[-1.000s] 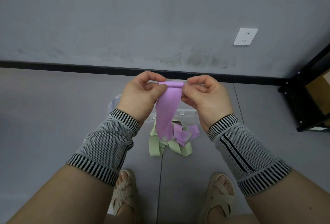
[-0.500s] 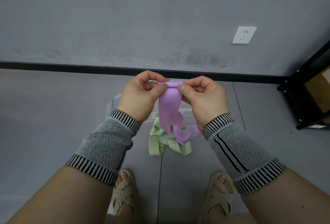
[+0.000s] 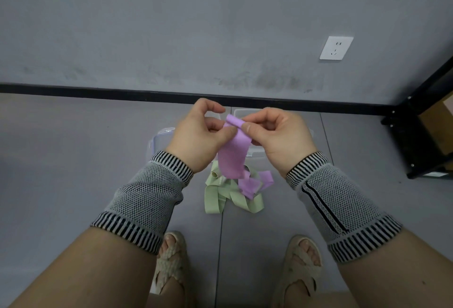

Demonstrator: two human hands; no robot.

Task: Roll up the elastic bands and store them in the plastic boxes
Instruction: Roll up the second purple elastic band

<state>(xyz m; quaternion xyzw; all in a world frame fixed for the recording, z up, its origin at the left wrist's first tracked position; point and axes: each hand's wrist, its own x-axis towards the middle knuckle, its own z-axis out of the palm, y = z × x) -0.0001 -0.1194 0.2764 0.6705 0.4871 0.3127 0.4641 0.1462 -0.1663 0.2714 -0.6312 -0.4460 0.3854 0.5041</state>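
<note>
- Purple band [image 3: 232, 158]: held up in front of the person, its top end wound into a small roll; the free length hangs down to a loose heap on the floor.
- Left hand [image 3: 198, 138]: fingers curled, thumb and fingertips pinching the left side of the roll.
- Right hand [image 3: 279, 136]: fingers curled, thumb and forefinger pinching the right end of the roll.
- Green band [image 3: 220, 197]: unrolled, lying in loops on the floor beneath the hands, tangled with the purple band's tail.
- Plastic boxes [image 3: 159, 140]: clear, on the floor just beyond the bands, mostly hidden behind the hands; contents cannot be told.
- Wrist sleeves [image 3: 147, 197]: grey knit with black-striped cuffs, one on each forearm.
- Sandals [image 3: 171, 266]: near edge, either side of a floor seam.
- Wall socket [image 3: 336, 47]: white, far right on the grey wall.
- Black rack [image 3: 416, 136]: far right, on the floor.
</note>
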